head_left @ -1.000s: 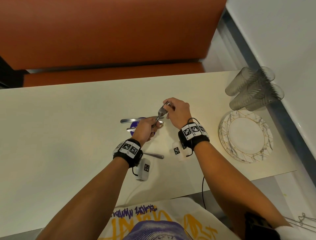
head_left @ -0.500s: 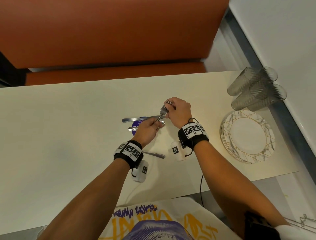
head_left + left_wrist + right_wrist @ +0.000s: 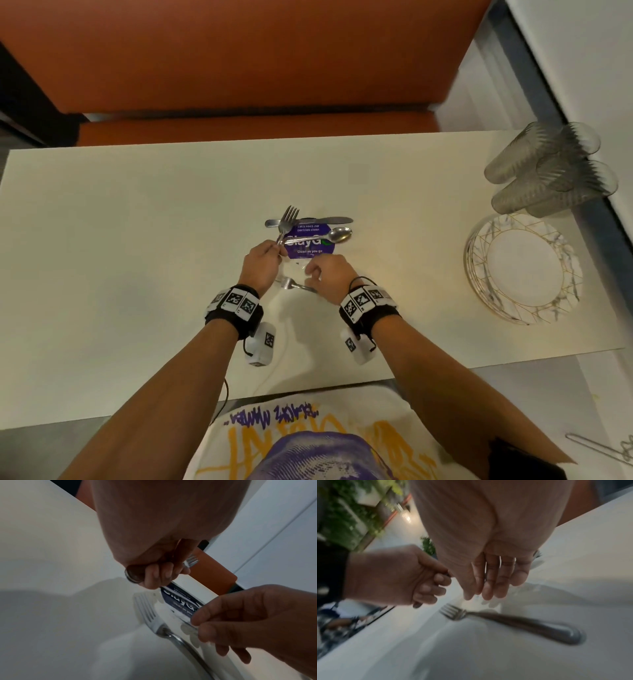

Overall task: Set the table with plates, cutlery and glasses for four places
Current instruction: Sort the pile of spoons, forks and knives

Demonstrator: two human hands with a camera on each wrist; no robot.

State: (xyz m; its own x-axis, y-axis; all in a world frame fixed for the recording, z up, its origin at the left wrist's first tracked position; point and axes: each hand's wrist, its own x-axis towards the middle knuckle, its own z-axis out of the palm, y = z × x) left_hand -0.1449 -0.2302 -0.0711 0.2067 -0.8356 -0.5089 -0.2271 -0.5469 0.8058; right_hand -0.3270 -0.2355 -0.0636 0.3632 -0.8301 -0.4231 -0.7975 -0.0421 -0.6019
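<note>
- Two forks are in play on a cream table (image 3: 137, 240): one fork (image 3: 287, 219) is held up in the left hand (image 3: 261, 263), tines pointing away from the person, and a second fork (image 3: 294, 285) lies flat on the table between the two wrists.
- The left hand's fingers are curled tight round the handle of the raised fork; a ring (image 3: 133, 576) shows on one of them in the left wrist view.
- The right hand (image 3: 330, 275) hovers just above the lying fork with its fingers (image 3: 489, 582) nearly straight and loosely spread, holding nothing.
- A knife (image 3: 322, 221) and a spoon (image 3: 337, 235) lie side by side across a round purple sticker (image 3: 308, 245) on the table, just beyond the hands; the raised fork crosses over the knife.
- At the table's right end sits a stack of white plates (image 3: 524, 270) with gold lines and marbled rims, and just behind it a cluster of ribbed clear glasses (image 3: 551, 171), well apart from the cutlery.
- Beyond the far edge of the table runs an orange upholstered bench (image 3: 239, 54), seat and backrest both showing.
- To the right of the table there is a pale wall (image 3: 582, 51) with a dark strip along its foot.
- The right wrist view shows blurred green foliage (image 3: 347, 515) off to one side.
</note>
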